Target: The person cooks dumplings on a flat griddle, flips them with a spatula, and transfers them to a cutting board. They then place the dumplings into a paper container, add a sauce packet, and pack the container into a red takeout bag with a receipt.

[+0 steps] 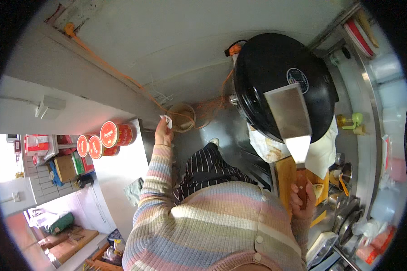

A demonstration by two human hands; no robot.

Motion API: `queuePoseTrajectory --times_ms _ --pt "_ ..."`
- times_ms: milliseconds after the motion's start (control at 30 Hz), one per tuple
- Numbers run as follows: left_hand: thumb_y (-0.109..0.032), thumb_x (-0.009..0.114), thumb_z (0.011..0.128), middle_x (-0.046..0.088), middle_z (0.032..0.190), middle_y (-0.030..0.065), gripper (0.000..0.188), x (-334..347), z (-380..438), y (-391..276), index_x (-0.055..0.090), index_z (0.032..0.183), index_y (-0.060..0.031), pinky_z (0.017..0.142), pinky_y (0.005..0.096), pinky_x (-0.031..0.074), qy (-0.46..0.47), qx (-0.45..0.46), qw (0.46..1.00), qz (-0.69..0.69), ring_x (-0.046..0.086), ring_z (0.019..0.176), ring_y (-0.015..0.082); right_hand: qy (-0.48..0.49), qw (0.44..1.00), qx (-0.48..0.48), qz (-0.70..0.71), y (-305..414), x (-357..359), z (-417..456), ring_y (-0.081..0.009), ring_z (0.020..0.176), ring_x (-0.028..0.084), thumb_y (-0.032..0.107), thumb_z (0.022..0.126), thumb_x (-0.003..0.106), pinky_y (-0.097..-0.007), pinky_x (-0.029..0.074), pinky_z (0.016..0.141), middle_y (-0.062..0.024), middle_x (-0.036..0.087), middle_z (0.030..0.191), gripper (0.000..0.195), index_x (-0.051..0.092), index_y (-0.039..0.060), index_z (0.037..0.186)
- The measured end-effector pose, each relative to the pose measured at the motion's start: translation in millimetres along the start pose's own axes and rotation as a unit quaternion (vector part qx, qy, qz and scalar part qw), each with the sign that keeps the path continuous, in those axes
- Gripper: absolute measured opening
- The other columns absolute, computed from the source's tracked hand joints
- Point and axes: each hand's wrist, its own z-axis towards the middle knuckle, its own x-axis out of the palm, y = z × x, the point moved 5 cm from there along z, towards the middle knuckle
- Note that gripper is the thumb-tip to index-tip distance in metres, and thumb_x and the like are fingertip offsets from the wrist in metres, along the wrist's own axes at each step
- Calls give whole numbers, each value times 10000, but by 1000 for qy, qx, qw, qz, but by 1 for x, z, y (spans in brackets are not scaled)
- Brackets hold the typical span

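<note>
My right hand (302, 200) is wrapped around the wooden handle of a wide metal spatula (288, 110). The spatula's blade stands in front of the black lid of a round electric griddle (278, 71), and whether they touch I cannot tell. Stretched out to the other side, my left hand (163, 133) pinches a crumpled white tissue or piece of paper (168, 121). That hand is beside the rim of a round bin (193, 118) on the floor. Stained white cloths or papers (266, 145) lie under the griddle, above a wooden board (284, 176).
An orange power cable (112, 70) runs along the wall and across the bin to a tangle on the floor. Red printed paper tubs (109, 134) stand on a white surface at left. Metal containers (346, 171) and a green-capped bottle (356, 118) are at right.
</note>
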Motion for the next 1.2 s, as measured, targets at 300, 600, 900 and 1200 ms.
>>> queuePoseTrajectory --times_ms 300,600,900,1200 --pt "17 525 858 602 1038 144 195 55 -39 32 546 1050 49 816 300 501 57 0 996 69 600 936 245 -60 978 -165 110 19 27 20 -56 506 373 225 923 484 -139 299 400 -65 515 894 380 430 67 1264" --pt "-17 467 901 556 1142 160 224 246 -156 38 526 1115 12 878 333 488 381 31 897 221 557 1043 232 -567 705 -291 -312 -17 -96 -21 -114 787 537 6 844 509 -223 422 611 -114 585 1099 461 423 -5 1296" --pt "17 608 804 600 1029 88 369 293 -227 84 501 1150 -49 858 329 497 537 -20 805 254 574 1004 222 -695 539 -219 -423 -89 -164 38 -403 1007 458 56 797 538 -438 394 863 -252 443 1099 656 246 34 1385" --pt "91 649 728 622 886 63 241 266 -277 158 590 929 -26 734 258 482 561 76 730 383 584 795 133 -594 526 -365 -487 -40 -114 52 -352 1053 457 94 789 606 -404 374 905 -226 437 1179 513 419 -46 1246"
